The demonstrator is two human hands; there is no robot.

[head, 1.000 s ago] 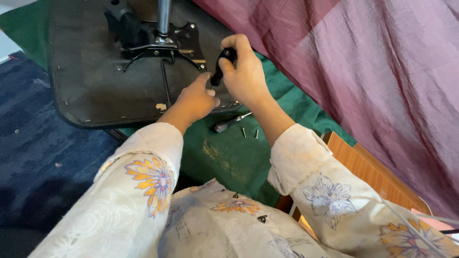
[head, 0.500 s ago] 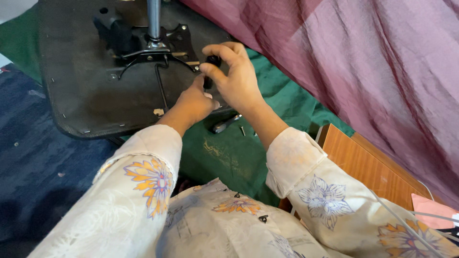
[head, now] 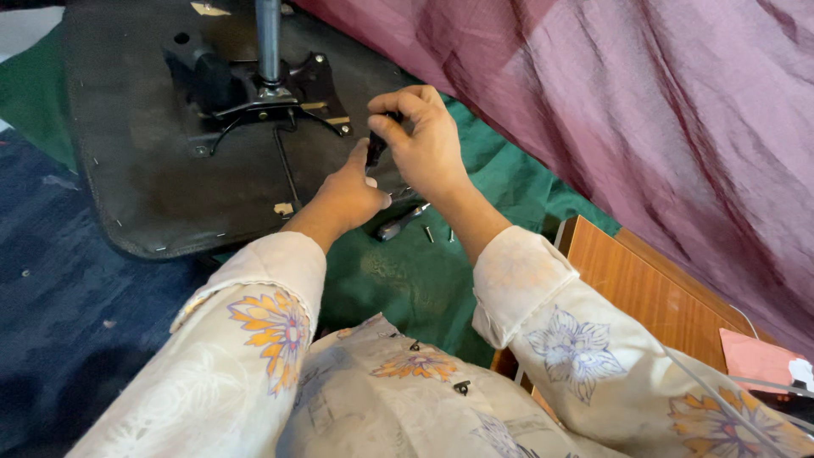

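Now both hands lifted to the tool at the seat's right edge

Since a second ago the view has tipped and the hands sit higher over the upturned black office-chair seat [head: 153,170] with its metal mounting plate [head: 271,93]. Left hand [head: 343,197] reaches forward, fingers curled against the seat edge beneath the tool. Right hand [head: 424,140] is clamped on a small black tool handle [head: 376,148], wrist bent. Loose screws [head: 429,233] lie on the green cloth [head: 415,280].

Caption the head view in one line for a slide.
Right hand grips a black tool handle upright at the edge of an upturned chair seat, left hand steadying beside it.
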